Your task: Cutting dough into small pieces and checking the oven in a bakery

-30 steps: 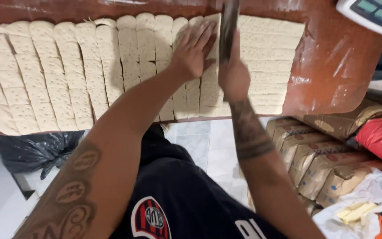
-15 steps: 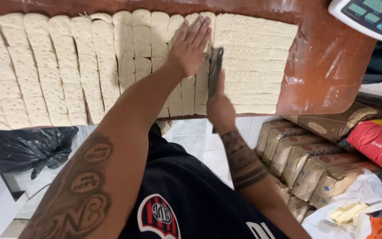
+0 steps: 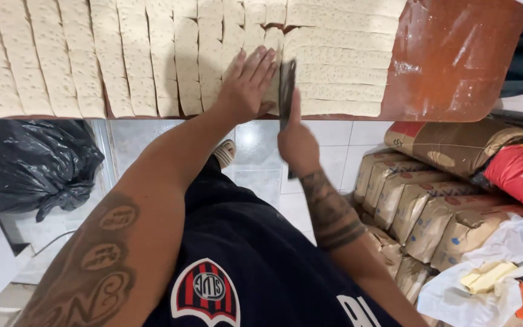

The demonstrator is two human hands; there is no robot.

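The right hand, clamped on a knife, is drawing it back to the counter edge, finishing another cut, while the left hand is pressing flat, fingers together, on the dough strips.

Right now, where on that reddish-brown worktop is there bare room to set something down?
Only the right end of the reddish-brown worktop is bare, between the pale uncut dough sheet and the table edge. Leftward, pale cut dough strips cover everything. The left hand and right hand with its dark blade crowd the cut line.
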